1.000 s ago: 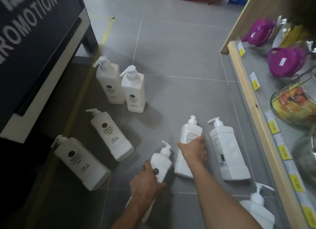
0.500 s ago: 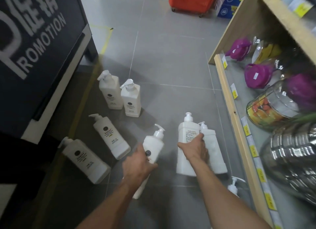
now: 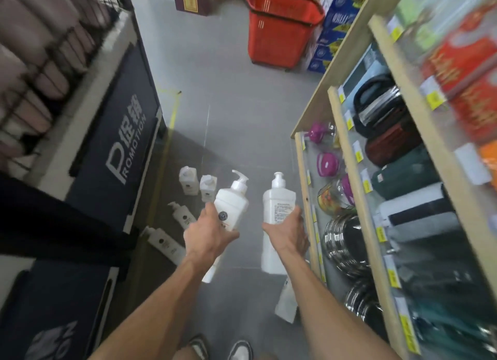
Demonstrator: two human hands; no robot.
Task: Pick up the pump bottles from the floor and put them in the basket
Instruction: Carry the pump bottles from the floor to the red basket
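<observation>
Wooden shelving [image 3: 357, 171] runs along my right. A red basket [image 3: 279, 34] stands on the grey tiles well ahead of me. My left hand [image 3: 207, 236] wraps around a white pump bottle [image 3: 231, 206], its long axis leaning right and its nozzle aimed toward the basket. My right hand [image 3: 289, 234] grips a second bottle [image 3: 278, 206] that is nearly upright, pump up. On the floor to the left, two bottles [image 3: 188, 180] stand and two others [image 3: 164, 242] lie flat, pumps pointing away. One last bottle [image 3: 286, 303] lies by the shelf base.
</observation>
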